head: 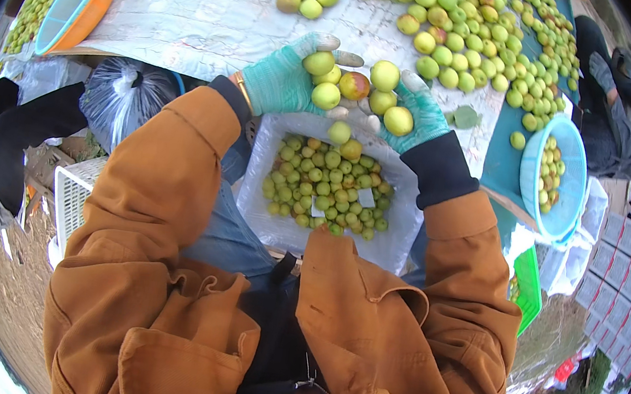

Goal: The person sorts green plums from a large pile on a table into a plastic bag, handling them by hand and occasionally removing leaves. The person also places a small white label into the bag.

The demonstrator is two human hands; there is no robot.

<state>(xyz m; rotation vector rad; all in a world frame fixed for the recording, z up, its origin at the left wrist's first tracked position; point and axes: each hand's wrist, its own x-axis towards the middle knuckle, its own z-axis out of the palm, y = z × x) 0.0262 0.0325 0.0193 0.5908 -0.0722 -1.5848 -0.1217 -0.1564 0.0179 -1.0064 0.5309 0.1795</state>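
My left hand (289, 77), in a teal knit glove with pale coated fingertips, cups several green jujubes (325, 95) over the near edge of the table. Facing it, my right hand (420, 112) in a matching glove cradles more jujubes (386, 76). A reddish-brown jujube (354, 85) sits between the two hands. Below them is a crate (275, 138) lined with clear plastic film, holding a heap of jujubes (326, 183) and two small pale slips (366, 198). Two larger-looking jujubes (339, 132) show just under my hands; whether they are falling or resting, I cannot tell.
A quilted pale cover (197, 8) lies on the table, with loose jujubes (467, 43) spread at right. An orange-and-blue basket (77, 7) leans at left; a blue basket (554, 175) holding jujubes stands at right. Other people (619, 111) sit at both sides. Stacked cartons (624, 261) stand behind.
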